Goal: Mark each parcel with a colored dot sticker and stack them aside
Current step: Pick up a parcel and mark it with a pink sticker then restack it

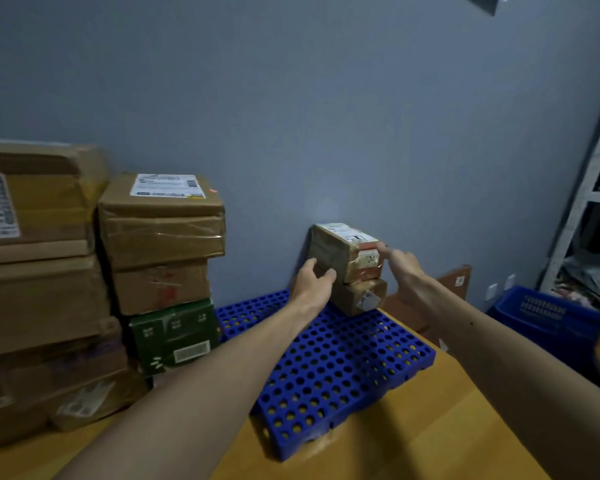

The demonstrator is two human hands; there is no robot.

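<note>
Boxes (160, 216): brown, one green, stacked at the left on the bench (430, 427); an orange dot (212, 192) is seen beside the top label.
Pallet (329, 368): blue, perforated, laid at centre.
Parcel (340, 252): small, brown, taped, white-labelled, set on a second parcel (359, 297) at the pallet's far corner, by the wall. Its left side is gripped by the left hand (314, 284), fingers curled; its right end is touched by the right hand (404, 268), fingers nearly straight.
Crate (548, 317): blue, far right; contents blurred.
</note>
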